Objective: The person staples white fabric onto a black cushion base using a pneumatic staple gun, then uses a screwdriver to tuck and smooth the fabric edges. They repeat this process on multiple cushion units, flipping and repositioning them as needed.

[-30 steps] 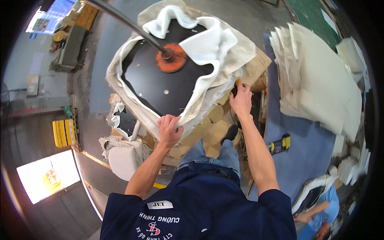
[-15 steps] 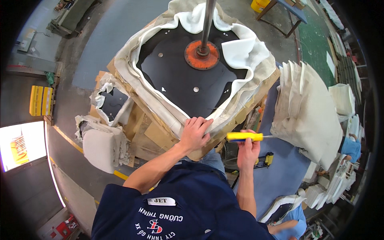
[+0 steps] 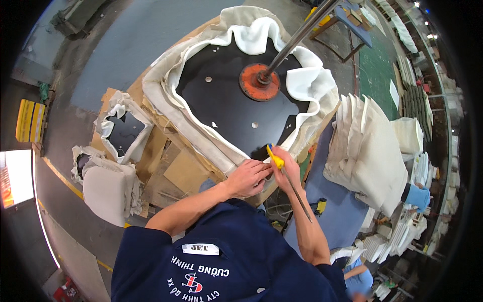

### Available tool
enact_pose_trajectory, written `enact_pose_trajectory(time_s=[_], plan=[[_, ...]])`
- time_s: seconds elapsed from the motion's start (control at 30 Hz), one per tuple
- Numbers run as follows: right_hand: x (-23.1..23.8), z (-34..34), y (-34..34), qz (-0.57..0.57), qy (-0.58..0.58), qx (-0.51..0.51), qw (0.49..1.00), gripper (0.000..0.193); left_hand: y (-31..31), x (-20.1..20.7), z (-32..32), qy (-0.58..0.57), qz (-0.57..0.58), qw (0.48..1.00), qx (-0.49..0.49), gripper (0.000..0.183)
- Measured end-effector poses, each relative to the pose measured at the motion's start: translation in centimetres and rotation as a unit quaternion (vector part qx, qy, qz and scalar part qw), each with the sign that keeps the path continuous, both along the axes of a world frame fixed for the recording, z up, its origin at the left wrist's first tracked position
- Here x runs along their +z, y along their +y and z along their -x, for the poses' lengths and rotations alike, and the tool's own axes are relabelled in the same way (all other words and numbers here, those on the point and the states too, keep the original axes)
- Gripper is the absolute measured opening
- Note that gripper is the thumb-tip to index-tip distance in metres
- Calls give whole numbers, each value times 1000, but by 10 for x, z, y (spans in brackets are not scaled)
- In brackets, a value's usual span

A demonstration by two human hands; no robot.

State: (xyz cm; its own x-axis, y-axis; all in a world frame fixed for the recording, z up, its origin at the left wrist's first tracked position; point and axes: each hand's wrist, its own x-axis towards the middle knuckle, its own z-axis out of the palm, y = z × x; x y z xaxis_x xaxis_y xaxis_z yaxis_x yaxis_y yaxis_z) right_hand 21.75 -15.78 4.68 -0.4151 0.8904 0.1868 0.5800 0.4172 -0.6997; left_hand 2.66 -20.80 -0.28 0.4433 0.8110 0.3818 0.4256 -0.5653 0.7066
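A large seat cushion lies upside down, its black base panel ringed by white padding and a bunched beige fabric cover. At its near corner my left hand is closed on the cover's edge, fingers bent over the fabric. Right beside it, my right hand grips a screwdriver by its yellow and blue handle. The metal shaft points back along my right forearm, away from the cushion. Both hands meet at the corner, and the fabric pinched there is partly hidden.
An orange disc on a slanting metal rod presses on the panel. Smaller cushions sit at left. Beige covers are piled on a blue table, near a yellow-and-black tool. Another person's arm shows at lower right.
My right hand has come left and up to the cushion corner, turning the screwdriver so its shaft points back toward me. My left hand stays at the corner. The view has shifted.
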Motion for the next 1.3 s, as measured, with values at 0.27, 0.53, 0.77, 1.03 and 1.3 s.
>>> enact_pose_trajectory(time_s=[0.27, 0.53, 0.77, 1.03, 1.3], plan=[[16, 11, 9, -1, 118, -70, 991, 27, -2, -11, 5, -44, -8, 999, -10, 43], [31, 34, 8, 33, 165, -99, 981, 23, -9, -8, 14, -21, -11, 1000, -6, 33], [9, 30, -3, 123, 257, -148, 947, 21, -10, 3, 31, -75, -16, 997, -21, 30], [7, 36, 15, 94, -131, -140, 977, 38, 60, 38, 136, 89, -113, 958, 248, 26], [19, 45, 12, 72, 16, -52, 996, 51, 48, -8, 223, 160, -93, 940, 285, 17]])
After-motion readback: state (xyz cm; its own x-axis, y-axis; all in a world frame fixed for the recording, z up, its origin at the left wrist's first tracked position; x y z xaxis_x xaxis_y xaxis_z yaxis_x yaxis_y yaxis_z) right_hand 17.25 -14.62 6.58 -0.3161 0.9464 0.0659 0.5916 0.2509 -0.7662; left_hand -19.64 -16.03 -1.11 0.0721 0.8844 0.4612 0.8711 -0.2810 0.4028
